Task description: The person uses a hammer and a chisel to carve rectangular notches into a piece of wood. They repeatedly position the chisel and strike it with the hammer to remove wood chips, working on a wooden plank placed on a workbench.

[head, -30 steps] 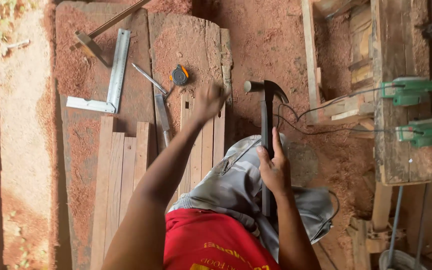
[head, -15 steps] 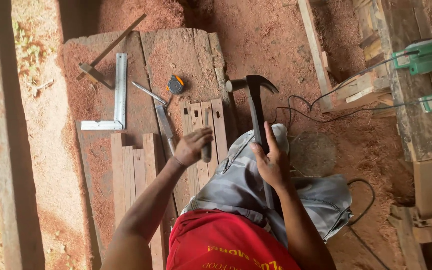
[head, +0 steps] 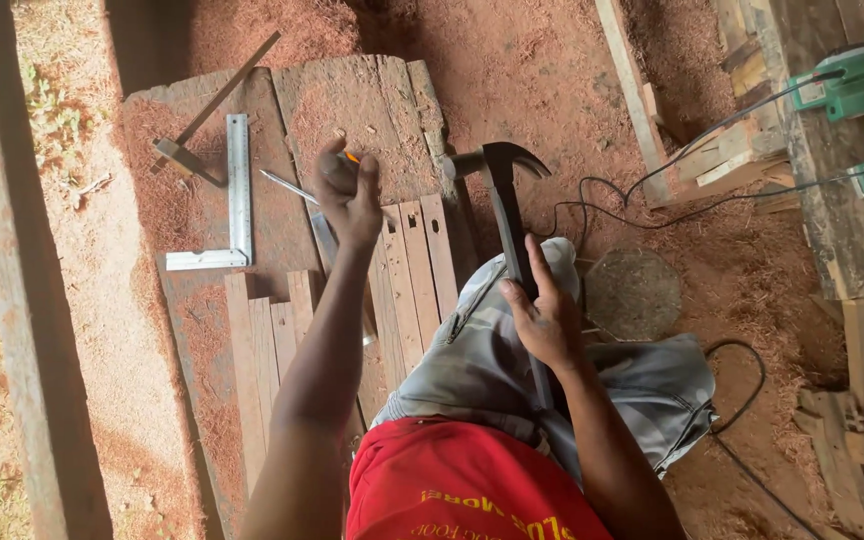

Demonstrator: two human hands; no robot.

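Hammer [head: 505, 215] gripped in right hand [head: 544, 318]; left hand [head: 350, 195] well apart — over tape measure [head: 349, 158].

Square [head: 235, 200] left of slats [head: 414, 265] (on board [head: 352, 100])

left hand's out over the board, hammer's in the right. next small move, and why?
Probably lift the left hand clear with what it grips, a small dark object with an orange spot, likely the tape measure. The hand is closed around it on the sawdust-covered board, just beyond the wooden slats. The right hand only holds the claw hammer mid-handle, head up, not swinging.
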